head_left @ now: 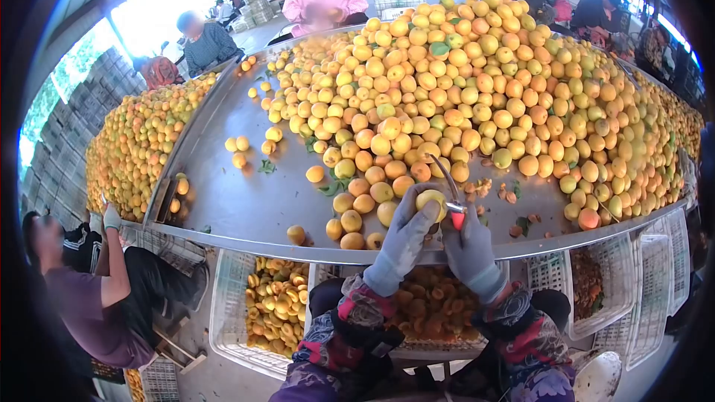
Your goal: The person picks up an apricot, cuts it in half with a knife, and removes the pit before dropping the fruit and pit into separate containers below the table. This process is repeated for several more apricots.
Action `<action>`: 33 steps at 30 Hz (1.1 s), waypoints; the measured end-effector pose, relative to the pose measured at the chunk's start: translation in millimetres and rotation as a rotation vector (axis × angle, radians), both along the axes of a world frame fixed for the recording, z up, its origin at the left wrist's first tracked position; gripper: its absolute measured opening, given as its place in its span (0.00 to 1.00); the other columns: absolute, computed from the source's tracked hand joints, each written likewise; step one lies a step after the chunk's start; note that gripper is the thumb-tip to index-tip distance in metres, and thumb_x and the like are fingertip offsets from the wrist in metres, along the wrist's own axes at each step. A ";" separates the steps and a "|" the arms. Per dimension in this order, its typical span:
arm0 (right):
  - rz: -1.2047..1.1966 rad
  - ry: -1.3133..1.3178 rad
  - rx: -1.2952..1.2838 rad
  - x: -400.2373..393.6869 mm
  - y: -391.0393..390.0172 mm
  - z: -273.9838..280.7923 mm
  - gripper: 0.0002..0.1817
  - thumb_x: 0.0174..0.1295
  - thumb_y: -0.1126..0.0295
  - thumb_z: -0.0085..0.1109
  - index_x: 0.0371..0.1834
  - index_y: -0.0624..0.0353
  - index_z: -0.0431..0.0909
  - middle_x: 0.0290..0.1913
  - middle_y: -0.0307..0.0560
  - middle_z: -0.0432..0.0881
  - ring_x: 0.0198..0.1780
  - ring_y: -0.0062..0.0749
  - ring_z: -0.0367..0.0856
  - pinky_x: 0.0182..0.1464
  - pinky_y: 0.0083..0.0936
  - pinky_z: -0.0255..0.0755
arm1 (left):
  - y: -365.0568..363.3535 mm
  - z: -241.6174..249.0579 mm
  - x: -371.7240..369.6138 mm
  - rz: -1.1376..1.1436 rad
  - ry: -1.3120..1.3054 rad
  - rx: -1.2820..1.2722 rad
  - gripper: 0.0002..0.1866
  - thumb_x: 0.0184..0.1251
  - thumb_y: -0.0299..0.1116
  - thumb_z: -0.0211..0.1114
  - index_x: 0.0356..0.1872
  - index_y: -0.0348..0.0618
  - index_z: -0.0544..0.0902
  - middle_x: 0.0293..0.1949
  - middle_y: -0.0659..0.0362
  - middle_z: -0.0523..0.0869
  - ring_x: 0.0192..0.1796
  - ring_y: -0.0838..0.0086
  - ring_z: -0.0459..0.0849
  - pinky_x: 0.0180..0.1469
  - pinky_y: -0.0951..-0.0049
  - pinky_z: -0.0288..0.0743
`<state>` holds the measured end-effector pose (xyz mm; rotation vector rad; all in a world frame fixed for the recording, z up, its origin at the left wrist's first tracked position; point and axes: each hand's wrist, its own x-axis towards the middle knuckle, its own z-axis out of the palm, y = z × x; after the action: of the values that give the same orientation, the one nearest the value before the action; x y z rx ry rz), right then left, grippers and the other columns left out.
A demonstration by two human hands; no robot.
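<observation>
My left hand (404, 237), in a grey glove, is closed around a yellow apricot (432, 199) at the table's front edge. Just beside it, my gloved right hand (471, 249) grips a small curved knife (451, 192) with a red part at its handle. The blade points up and away, close to the fruit's right side. Beyond both hands rises a large heap of apricots (447, 97) on the metal table (231, 216). Below my hands, a crate of halved apricots (428, 301) is partly hidden by my forearms.
Another crate of apricot halves (277, 301) stands left of my knees. White crates (605, 275) are at the right, one with dark scraps inside. A seated person (104, 290) works at the left by a second apricot heap (149, 149). Other people sit across the table.
</observation>
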<state>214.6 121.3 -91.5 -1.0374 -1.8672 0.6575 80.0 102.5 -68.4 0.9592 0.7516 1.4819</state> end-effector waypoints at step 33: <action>0.165 0.085 -0.087 17.2 -8.1 27.3 0.12 0.59 0.67 0.59 0.39 0.60 0.69 0.23 0.58 0.74 0.28 0.57 0.76 0.27 0.39 0.68 | 8.2 12.2 -13.0 -0.122 -0.047 0.188 0.32 0.65 0.46 0.61 0.61 0.32 0.64 0.49 0.58 0.75 0.54 0.75 0.73 0.57 0.73 0.64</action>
<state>231.8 113.2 -64.2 -0.9014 -1.8770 0.8729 67.0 110.8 -56.2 1.0883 0.5172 1.4804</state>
